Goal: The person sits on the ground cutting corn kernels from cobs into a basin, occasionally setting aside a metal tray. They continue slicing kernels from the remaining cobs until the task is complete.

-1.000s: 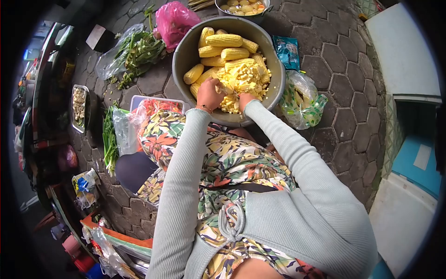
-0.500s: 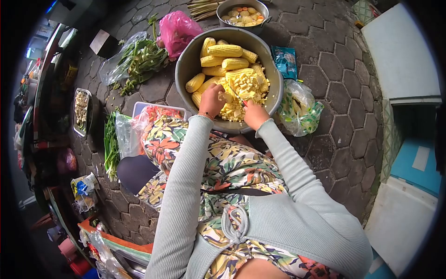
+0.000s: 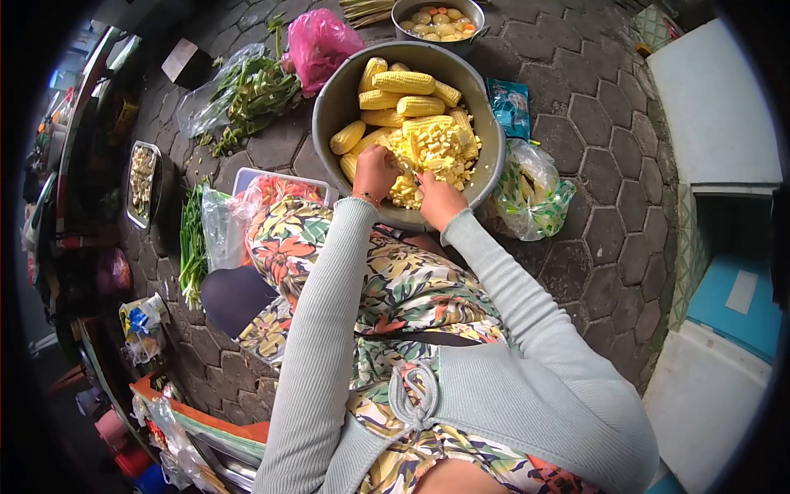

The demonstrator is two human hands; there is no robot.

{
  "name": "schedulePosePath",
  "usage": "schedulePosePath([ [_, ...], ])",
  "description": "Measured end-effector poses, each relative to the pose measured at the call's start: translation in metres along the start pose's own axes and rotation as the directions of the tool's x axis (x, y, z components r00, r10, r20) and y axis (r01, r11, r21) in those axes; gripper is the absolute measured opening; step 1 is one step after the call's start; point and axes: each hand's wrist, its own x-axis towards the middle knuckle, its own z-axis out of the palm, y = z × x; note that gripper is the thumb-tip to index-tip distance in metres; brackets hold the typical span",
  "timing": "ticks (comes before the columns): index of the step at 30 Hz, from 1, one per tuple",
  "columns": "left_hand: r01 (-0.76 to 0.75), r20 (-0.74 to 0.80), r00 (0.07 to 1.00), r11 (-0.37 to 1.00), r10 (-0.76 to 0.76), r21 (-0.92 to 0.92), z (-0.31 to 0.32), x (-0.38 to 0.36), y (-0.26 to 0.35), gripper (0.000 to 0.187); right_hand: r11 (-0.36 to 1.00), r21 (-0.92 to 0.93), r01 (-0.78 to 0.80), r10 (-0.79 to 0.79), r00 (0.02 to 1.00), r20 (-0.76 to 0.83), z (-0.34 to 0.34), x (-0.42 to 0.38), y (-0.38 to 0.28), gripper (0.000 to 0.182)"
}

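You are gripping a corn cob (image 3: 401, 161) in your closed left hand (image 3: 375, 171); your right hand (image 3: 439, 200), fingers curled around something I cannot make out, is working at the cob's near end over the cut corn pieces (image 3: 436, 148) in the metal basin (image 3: 337, 99). Keep your left fingertips clear.

Both hands work low at the near rim of the basin (image 3: 329, 99), the left hand (image 3: 374, 171) and right hand (image 3: 438, 200) close together, little gap between them. Ahead, cut corn (image 3: 432, 148) and whole cobs (image 3: 403, 82) fill the basin's right and far parts; its left inner wall is bare. Right of the basin a plastic bag (image 3: 531, 188) touches the rim, with a blue packet (image 3: 510, 107) behind it. Beyond these, the paving (image 3: 609, 123) lies open. Left is crowded: a tray (image 3: 284, 177), possibly touching the basin, greens (image 3: 251, 99) and a pink bag (image 3: 317, 41).
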Motion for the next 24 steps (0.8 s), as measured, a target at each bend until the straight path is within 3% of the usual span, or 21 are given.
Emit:
schedulePosePath([
  [3,-0.075,-0.033,0.997,0.995,0.073,-0.066,0.007,-0.003,0.001,0.028,0.999,-0.046,-0.020,0.021,1.000,0.021,0.005,0.015,0.006,0.020],
  [9,-0.051,-0.004,0.999,0.997,0.051,-0.058,0.005,0.001,-0.008,0.027,0.998,-0.025,-0.054,0.057,0.985,0.166,0.001,0.012,0.012,0.022],
  [11,-0.071,0.002,0.997,0.993,0.071,-0.094,0.011,-0.001,-0.008,0.026,0.996,-0.062,-0.063,0.071,0.987,0.145,0.018,0.033,0.016,0.023],
  [13,-0.107,-0.046,0.993,0.994,0.106,-0.012,0.006,0.002,-0.007,0.027,0.994,-0.088,-0.068,0.077,0.991,0.109,0.024,0.037,0.017,0.024],
  [15,-0.097,0.004,0.995,0.995,0.097,0.024,0.000,-0.001,-0.005,0.028,0.994,-0.084,-0.074,0.082,0.991,0.103,0.025,0.032,0.012,0.026],
  [19,-0.044,-0.010,0.999,0.999,0.044,-0.009,-0.001,-0.006,-0.002,0.030,0.981,-0.114,-0.159,0.178,0.966,0.188,0.017,0.019,0.007,0.028],
  [24,-0.026,0.056,0.998,0.999,0.028,-0.024,0.004,-0.005,0.001,0.033,0.957,-0.222,-0.188,0.214,0.972,0.101,0.034,0.048,0.011,0.028],
])
